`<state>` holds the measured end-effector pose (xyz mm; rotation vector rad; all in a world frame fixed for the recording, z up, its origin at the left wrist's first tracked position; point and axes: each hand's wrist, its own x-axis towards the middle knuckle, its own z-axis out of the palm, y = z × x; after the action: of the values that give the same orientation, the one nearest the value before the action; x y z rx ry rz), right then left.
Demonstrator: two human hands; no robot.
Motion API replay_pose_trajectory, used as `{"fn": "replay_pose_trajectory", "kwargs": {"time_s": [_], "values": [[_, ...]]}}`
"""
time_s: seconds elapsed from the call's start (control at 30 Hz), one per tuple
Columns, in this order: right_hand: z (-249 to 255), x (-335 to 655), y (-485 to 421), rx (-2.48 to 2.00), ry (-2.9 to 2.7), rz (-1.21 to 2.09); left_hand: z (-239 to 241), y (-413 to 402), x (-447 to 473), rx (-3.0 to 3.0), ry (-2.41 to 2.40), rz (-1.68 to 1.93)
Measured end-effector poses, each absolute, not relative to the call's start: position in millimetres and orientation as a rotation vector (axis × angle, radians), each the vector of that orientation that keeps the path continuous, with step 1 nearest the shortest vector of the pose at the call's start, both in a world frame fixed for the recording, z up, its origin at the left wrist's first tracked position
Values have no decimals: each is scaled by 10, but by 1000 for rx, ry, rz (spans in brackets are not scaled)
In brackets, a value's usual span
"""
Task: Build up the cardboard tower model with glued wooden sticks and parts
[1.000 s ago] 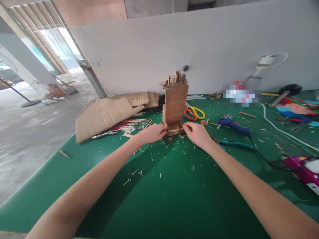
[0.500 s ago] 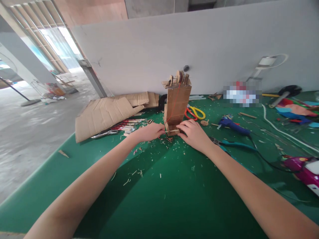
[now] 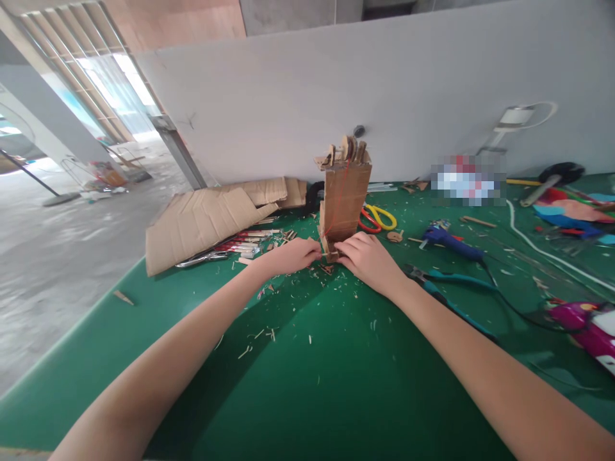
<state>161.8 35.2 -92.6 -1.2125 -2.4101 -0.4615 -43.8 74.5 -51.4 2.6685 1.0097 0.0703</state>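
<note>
A tall cardboard tower stands upright on the green table, with small wooden wheels at its top and a red thread running down its front. My left hand pinches the left end of a thin wooden stick at the tower's base. My right hand is curled over the right side of the base, fingers closed against it and hiding the opening there.
Flattened cardboard sheets lie at the left, with red-handled tools in front of them. Yellow and red scissors, a blue glue gun, teal pliers and a pink tool lie at the right. Wood chips litter the table. A grey wall stands behind.
My right hand has shifted left and now covers the base opening that showed a second ago. The tower has turned slightly and leaned a little right. My left hand has stayed put.
</note>
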Motion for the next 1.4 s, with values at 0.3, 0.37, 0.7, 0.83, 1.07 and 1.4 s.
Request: {"fn": "replay_pose_trajectory", "kwargs": {"time_s": [0.3,0.37,0.7,0.83,1.07,1.4], "values": [[-954,1608,340,-1238,-2367,-424,-473,774,-492,2596,1068,68],[-961,1618,344,-1234,-2361,-417,-461,802,-528,2596,1066,77],[-980,1613,338,-1260,-2334,-438,-490,823,-545,2612,1023,60],[-982,1612,334,-1265,-2308,-457,-463,820,-551,2623,1044,57],[-968,1612,309,-1271,-2306,-425,-437,825,-594,2507,1036,-7],[-979,1628,354,-1201,-2335,-265,-488,836,-563,2650,942,67]]}}
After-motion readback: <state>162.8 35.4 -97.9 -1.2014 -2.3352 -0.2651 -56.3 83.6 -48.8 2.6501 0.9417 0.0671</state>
